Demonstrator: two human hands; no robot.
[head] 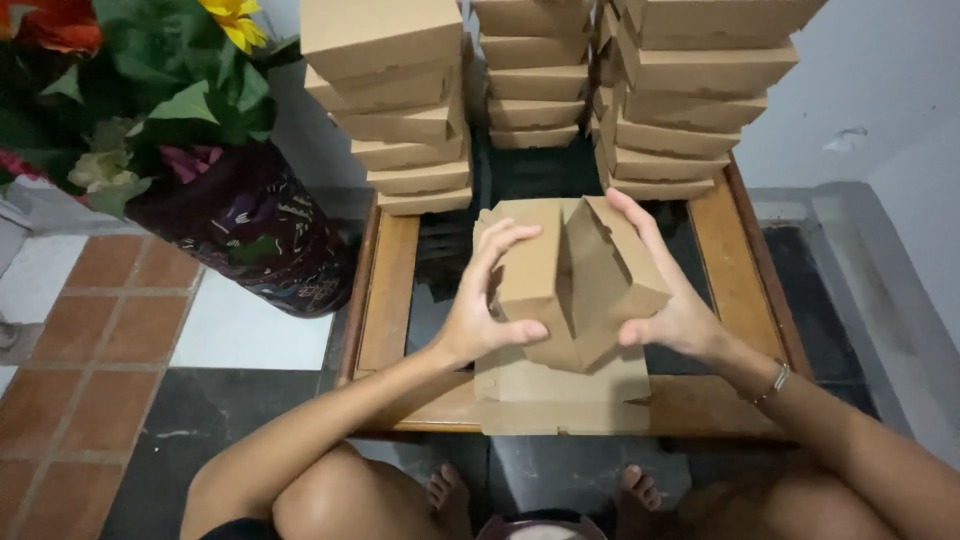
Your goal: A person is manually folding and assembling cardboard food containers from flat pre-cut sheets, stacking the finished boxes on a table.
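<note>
Both hands, left hand (490,315) and right hand (668,300), grasp the half-folded brown cardboard box (575,290) above the wooden-framed counter (735,270); likely best to press the side panels inward evenly, thumbs steadying the creases.

You are holding a plain tan cardboard box (575,285). Behind that box, matching tan stacked boxes (405,120) are standing. Left of it, a dark maroon vase (255,225) patterned with pale markings is showing beside terracotta-red floor tiles (90,330); a yellow flower (235,20) is glowing above.
</note>
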